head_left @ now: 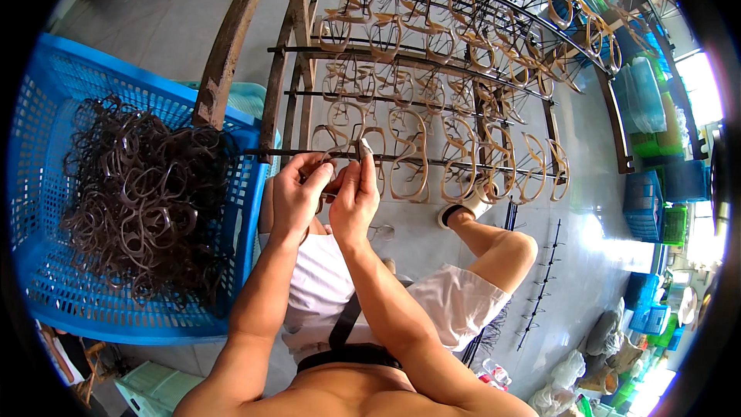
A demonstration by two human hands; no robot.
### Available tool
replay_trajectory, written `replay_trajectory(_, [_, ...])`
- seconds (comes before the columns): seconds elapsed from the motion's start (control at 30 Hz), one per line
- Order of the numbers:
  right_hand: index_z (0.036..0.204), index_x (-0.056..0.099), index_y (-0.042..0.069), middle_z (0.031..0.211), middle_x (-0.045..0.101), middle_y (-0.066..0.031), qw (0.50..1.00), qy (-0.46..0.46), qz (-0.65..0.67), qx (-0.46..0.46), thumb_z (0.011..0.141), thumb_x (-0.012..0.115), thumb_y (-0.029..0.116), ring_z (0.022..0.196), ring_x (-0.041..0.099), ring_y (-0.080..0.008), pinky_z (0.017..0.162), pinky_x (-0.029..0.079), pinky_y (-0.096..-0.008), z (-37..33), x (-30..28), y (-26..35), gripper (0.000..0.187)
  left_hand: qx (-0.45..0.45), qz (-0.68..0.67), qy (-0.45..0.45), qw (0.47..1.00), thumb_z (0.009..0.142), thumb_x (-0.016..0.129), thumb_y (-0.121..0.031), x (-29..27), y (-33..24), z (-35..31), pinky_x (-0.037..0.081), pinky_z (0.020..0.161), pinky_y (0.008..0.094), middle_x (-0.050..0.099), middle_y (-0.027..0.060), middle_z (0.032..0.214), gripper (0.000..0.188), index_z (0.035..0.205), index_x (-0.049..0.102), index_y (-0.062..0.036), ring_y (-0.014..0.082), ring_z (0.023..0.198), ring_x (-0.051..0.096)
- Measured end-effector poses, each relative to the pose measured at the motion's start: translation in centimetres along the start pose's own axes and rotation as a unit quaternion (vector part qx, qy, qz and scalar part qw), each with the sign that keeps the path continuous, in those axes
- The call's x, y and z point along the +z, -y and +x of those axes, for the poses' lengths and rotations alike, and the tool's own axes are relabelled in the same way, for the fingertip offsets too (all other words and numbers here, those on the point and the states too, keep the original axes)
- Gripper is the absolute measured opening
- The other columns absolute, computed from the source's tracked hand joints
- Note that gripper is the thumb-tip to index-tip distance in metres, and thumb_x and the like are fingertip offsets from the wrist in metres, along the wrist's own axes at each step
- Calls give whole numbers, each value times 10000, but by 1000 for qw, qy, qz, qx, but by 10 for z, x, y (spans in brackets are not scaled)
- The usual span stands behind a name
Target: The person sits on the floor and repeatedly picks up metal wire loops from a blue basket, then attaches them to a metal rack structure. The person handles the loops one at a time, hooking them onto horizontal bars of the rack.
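Observation:
My left hand (299,185) is closed in a pinch, thumb against fingers, just below the lowest rod of a rack. Close beside it, my right hand (356,193) is closed too, its fingers pointing up and a white wrap (366,147) on one fingertip. A small dark piece shows between the hands, mostly hidden by the fingers, so I cannot make out what they hold. Tan eyeglass frames (409,166) hang on the black rod (432,161) right behind them. To the left, a blue plastic crate (139,330) holds a tangled heap of dark brown eyeglass frames (147,208).
The wooden rack (231,38) carries several rows of hanging tan frames on black rods. A wired rod (540,286) lies on the grey floor at right. Blue bins (644,205) and plastic bags (563,378) stand farther right. A pale green crate (158,386) sits at lower left.

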State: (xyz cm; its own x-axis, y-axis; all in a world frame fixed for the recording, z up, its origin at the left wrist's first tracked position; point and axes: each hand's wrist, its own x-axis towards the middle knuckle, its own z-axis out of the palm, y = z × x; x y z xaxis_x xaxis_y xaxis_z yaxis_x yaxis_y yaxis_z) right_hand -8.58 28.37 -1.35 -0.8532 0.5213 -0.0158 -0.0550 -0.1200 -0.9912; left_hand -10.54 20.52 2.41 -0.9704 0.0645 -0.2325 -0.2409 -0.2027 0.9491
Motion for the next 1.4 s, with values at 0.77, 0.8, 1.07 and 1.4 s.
replay_trajectory(0.77, [1330,341,0,721,577,-116,994,90,-59,-20,910,485,64,544,544,-149,499,450,-276,0,-24,-1,449,-97,-124,-14,987,897,580,-285,-3,3,-2,432,633,192,641,48,825,250,913,621,-39,71,692,553])
replay_trajectory(0.8, [1338,315,-1,768,586,-126,992,101,-68,-12,904,499,69,583,567,-168,526,462,-280,-6,-31,8,477,-89,-31,-35,995,895,573,-263,-12,12,5,436,652,206,640,47,824,238,904,619,-30,100,725,577])
replay_trajectory(1.07, [1053,605,22,941,608,-146,836,281,-365,298,855,540,166,890,577,-214,775,453,-302,36,-332,127,253,165,636,-98,747,792,587,-68,-56,-13,2,480,721,437,541,132,1005,348,1133,516,-68,365,883,577])
replay_trajectory(1.4, [1113,496,78,1140,470,-154,567,-4,-756,-328,724,611,163,1086,448,-329,964,332,-451,234,-465,37,414,166,772,-90,607,896,457,-248,-79,19,51,477,672,503,522,178,972,205,1010,538,-99,385,783,596])
